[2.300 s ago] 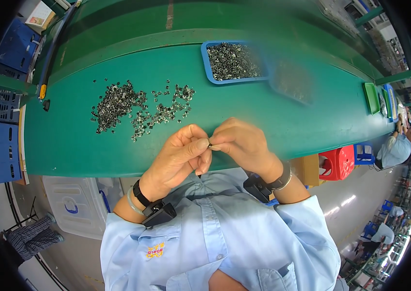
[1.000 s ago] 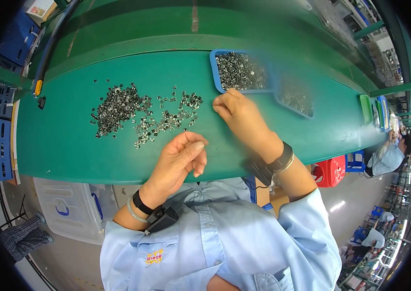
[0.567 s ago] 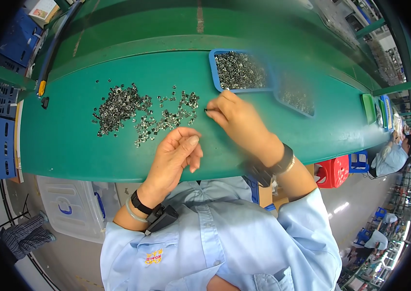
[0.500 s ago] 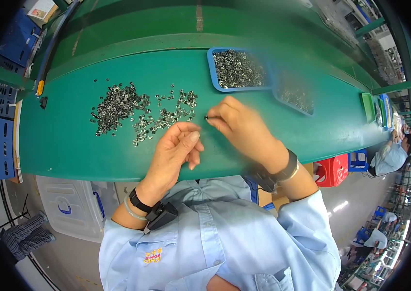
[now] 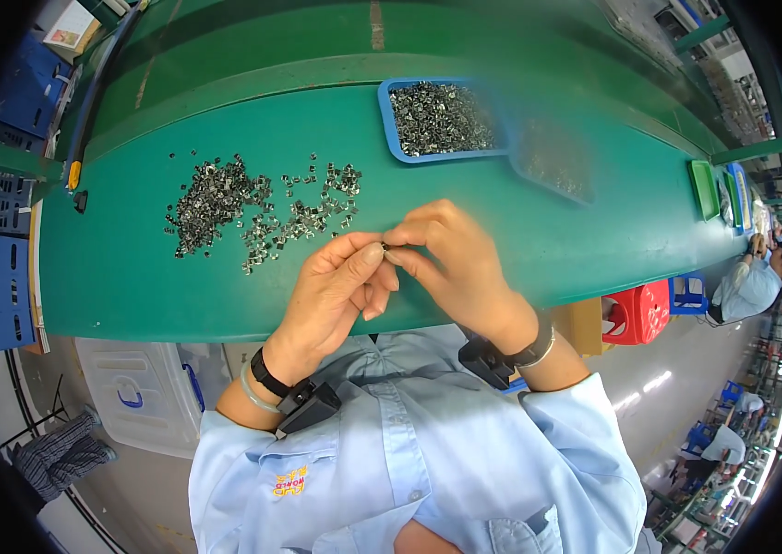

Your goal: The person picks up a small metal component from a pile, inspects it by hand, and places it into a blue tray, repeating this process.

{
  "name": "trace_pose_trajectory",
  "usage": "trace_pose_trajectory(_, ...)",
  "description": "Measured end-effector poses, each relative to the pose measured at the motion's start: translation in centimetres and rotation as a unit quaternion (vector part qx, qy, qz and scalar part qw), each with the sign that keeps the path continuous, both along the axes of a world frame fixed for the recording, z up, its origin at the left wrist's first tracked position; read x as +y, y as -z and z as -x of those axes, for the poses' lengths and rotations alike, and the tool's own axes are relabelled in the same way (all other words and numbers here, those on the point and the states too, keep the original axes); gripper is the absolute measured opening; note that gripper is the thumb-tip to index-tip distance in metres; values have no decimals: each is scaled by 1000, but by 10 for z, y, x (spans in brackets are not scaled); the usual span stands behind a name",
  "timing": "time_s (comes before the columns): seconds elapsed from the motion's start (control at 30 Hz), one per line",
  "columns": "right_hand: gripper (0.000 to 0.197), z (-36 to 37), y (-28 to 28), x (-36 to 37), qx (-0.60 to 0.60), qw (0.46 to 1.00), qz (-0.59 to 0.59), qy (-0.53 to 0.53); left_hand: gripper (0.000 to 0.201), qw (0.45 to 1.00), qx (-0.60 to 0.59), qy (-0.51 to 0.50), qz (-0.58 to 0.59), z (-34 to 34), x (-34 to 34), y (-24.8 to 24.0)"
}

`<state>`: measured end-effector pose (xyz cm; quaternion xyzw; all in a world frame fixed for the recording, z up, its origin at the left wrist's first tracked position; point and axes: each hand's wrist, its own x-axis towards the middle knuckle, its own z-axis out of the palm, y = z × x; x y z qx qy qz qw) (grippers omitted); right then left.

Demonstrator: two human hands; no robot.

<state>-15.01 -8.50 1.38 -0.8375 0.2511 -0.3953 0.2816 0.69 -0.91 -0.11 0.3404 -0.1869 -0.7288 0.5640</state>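
Loose parts [image 5: 211,203] obstruct ahead-left; tabletop [image 5: 608,242] lies open rightward.

green tabletop [image 5: 132,295], black and silver parts [image 5: 216,198], blue tray [image 5: 446,158], light-blue shirt [image 5: 354,462], dark striped fabric [image 5: 59,460]

Near the middle of the tabletop's [image 5: 132,300] near edge, we bring our left hand [image 5: 328,300] and right hand [image 5: 457,272] together, fingertips meeting around a small dark part [image 5: 385,246]. Toward the left edge we see a dense pile of small metallic parts [image 5: 211,205], with a looser scatter [image 5: 303,219] just right of it. By the far edge sits a blue tray [image 5: 446,158] full of similar pieces; a red stool [image 5: 645,312] stands beyond the near edge, rightward.
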Motion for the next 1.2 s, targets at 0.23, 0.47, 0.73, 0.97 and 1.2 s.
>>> trace_pose_trajectory(0.23, 17, 4, 3, 2, 5, 999, 35, 1, 18, 1000, -7, -14, -5, 3, 3, -8)
trace_pose_trajectory(0.47, 23, 4, 3, 7, -3, 1000, -6, -14, 13, 1000, 17, -1, 19, 0, 2, 0)
trace_pose_trajectory(0.73, 19, 4, 4, 14, -25, 999, -47, -3, 13, 989, 128, 16, 67, 6, 0, 18)
trace_pose_trajectory(0.97, 17, 6, 7, 5, -5, 999, 45, -1, 13, 999, -49, -8, 14, 4, 0, -9)
trace_pose_trajectory(1.2, 14, 5, -2, 13, -92, 989, -113, -38, 15, 991, 120, 25, 45, 5, 6, -9)
